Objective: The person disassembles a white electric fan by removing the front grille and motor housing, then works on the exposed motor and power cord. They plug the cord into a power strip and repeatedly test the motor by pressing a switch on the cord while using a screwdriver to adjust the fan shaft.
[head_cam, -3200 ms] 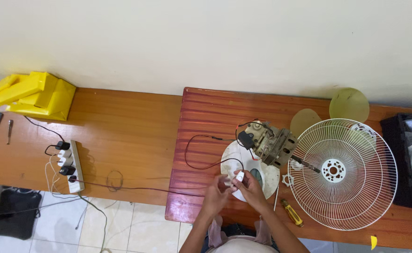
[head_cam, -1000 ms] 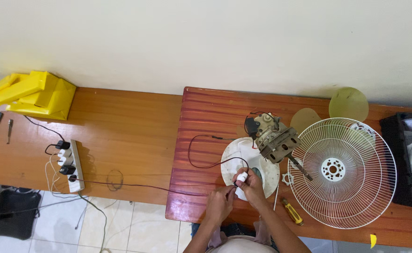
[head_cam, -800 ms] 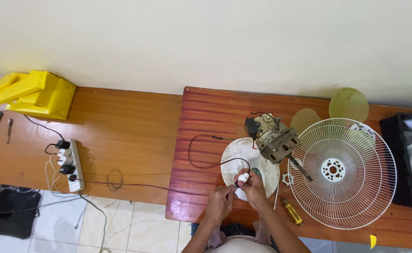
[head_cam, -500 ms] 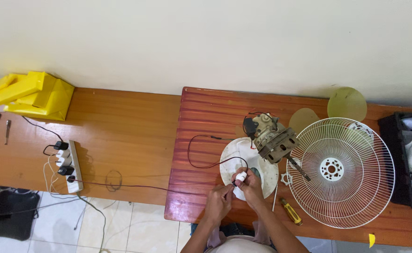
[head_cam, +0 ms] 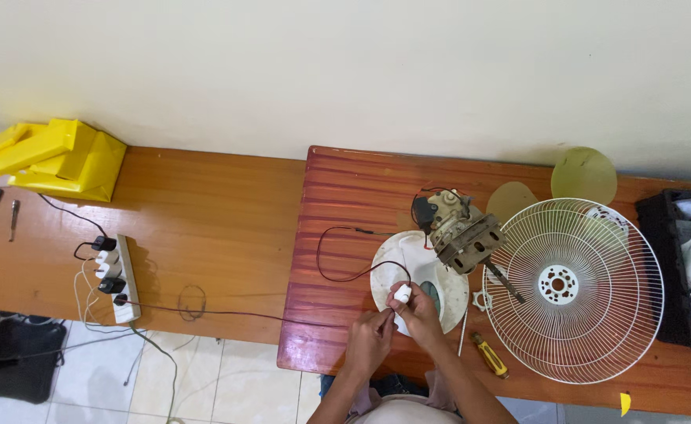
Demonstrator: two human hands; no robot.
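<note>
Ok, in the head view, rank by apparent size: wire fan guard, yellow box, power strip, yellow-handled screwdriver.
1. wire fan guard
2. yellow box
3. power strip
4. yellow-handled screwdriver
All lie on the tabletops at similar distance, so the order looks reliable.

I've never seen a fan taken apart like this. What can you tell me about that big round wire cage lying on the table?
The wire cage is a white fan guard: thin metal-looking spokes run from a small white hub with holes out to a round rim. It lies flat on the right of the reddish wooden table, apart from both hands. The grey motor block sits at its left edge, two pale yellow blades lie beyond it, and a yellow-handled screwdriver lies near its lower left.
</note>
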